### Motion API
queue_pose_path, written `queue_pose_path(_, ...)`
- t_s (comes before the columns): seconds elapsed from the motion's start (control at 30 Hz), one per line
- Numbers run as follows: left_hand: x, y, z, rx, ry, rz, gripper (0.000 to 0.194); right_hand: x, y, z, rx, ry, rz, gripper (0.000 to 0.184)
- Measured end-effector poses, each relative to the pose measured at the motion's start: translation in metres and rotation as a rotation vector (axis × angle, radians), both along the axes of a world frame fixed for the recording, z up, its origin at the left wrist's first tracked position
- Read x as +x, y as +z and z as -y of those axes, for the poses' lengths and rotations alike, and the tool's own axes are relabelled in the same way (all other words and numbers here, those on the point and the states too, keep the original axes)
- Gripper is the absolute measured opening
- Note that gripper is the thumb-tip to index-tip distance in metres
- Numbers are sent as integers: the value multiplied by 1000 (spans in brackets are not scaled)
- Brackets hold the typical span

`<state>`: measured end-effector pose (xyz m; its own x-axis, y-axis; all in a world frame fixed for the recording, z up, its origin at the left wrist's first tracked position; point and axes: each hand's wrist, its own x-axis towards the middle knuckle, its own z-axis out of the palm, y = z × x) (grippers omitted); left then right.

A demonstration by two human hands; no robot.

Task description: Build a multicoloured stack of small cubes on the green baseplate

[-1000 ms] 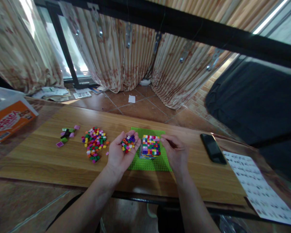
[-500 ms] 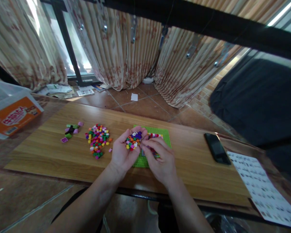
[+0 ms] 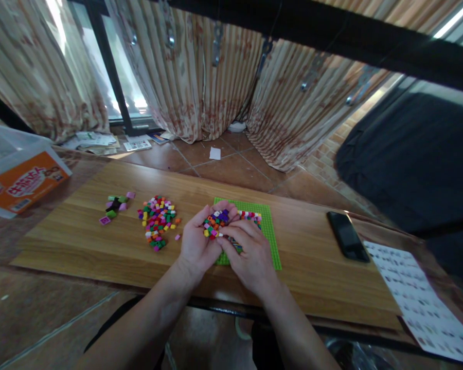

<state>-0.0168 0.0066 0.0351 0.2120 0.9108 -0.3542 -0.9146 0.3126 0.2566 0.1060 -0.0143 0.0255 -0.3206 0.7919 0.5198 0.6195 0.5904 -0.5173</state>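
My left hand [image 3: 195, 241] is cupped palm up and holds a heap of small coloured toy bricks [image 3: 215, 222]. Over its palm, my right hand [image 3: 250, 252] bends in with thumb and forefinger pinched at a small white brick [image 3: 220, 235] on the edge of the heap. Behind the right hand stands a block of stacked multicoloured bricks [image 3: 250, 214], mostly covered by the fingers. The stack sits on a green studded baseplate [image 3: 270, 241], whose left part is hidden by my hands.
Left of my hands lie a pile of small bricks [image 3: 158, 218] and a few larger pieces [image 3: 116, 203] on the wooden board [image 3: 81, 246]. A plastic box [image 3: 27, 180] stands at far left. To the right are a black phone [image 3: 347, 236] and a printed sheet [image 3: 412, 293].
My right hand has moved left from beside the brick stack to my left palm, its fingertips now lower among the bricks there. The whole view has shifted slightly.
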Motion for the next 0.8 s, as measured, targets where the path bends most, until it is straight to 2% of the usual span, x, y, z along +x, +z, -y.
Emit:
queue_pose_path(0.17, 1, 2, 0, -12, 17, -10, 33, -1, 4, 1, 2, 9, -93, 10)
queue_pose_path(0.3, 1, 2, -1, -14, 66, -13, 32, 6, 8, 0, 13, -56, -214, 10)
queue_pose_path(0.57, -2, -1, -4, -4, 116, 12, 30, 53, 5, -19, -12, -411, -309, 12)
queue_pose_path(0.63, -3, -1, -4, -14, 117, 5, 30, 59, 6, -21, -8, -417, -303, 12)
queue_pose_path(0.8, -2, 0, -5, -55, 132, -10, 26, 56, 5, -22, 21, -317, -188, 13)
